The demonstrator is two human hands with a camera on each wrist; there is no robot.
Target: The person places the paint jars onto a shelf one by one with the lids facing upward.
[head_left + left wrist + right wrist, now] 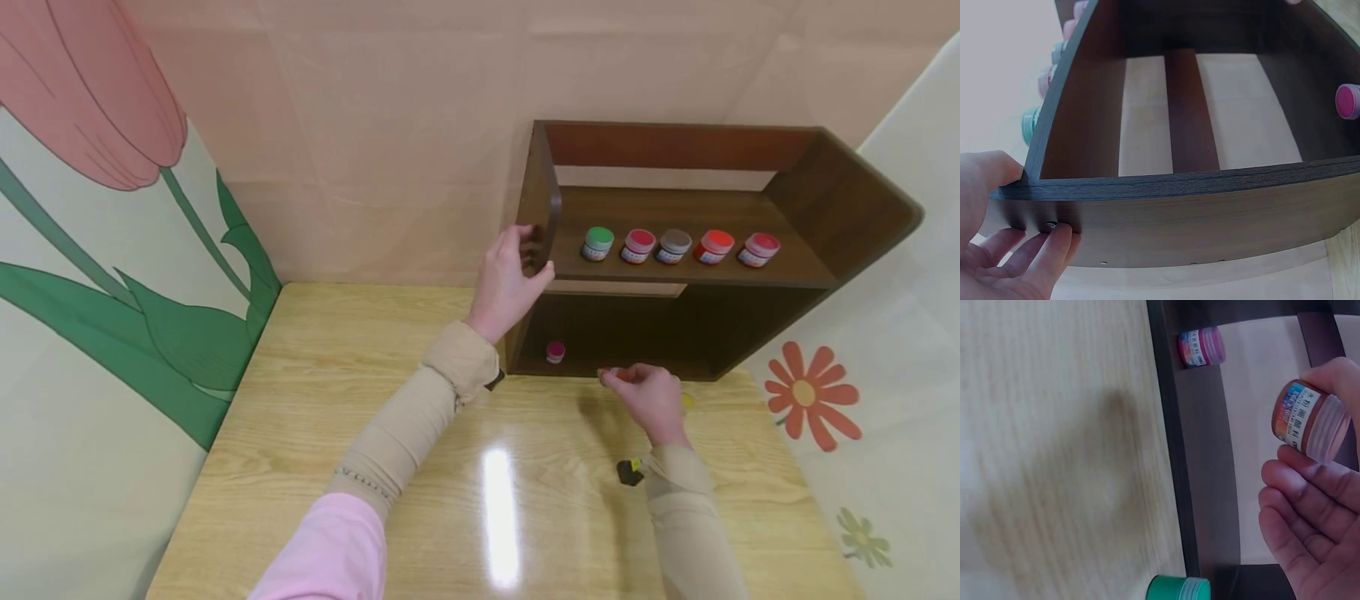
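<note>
My left hand point(510, 283) grips the left side panel point(1210, 219) of a dark brown wooden shelf point(693, 279). In the left wrist view its thumb lies at the front edge and its fingertips touch the outer face. My right hand point(651, 400) pinches a small brown-orange paint jar point(1300, 419) between thumb and fingers, just in front of the lower compartment. The jar is tilted, with its label showing in the right wrist view; fingers mostly cover it in the head view. A magenta paint jar point(555, 352) stands on the lower board, near the left panel.
On the upper board stand a green jar point(597, 243), a brown-grey jar point(673, 246), a red-orange jar point(714, 247) and two pinkish-red jars. Another green jar point(1177, 589) lies at the shelf's front edge in the right wrist view. The wooden table point(345, 433) extends in front.
</note>
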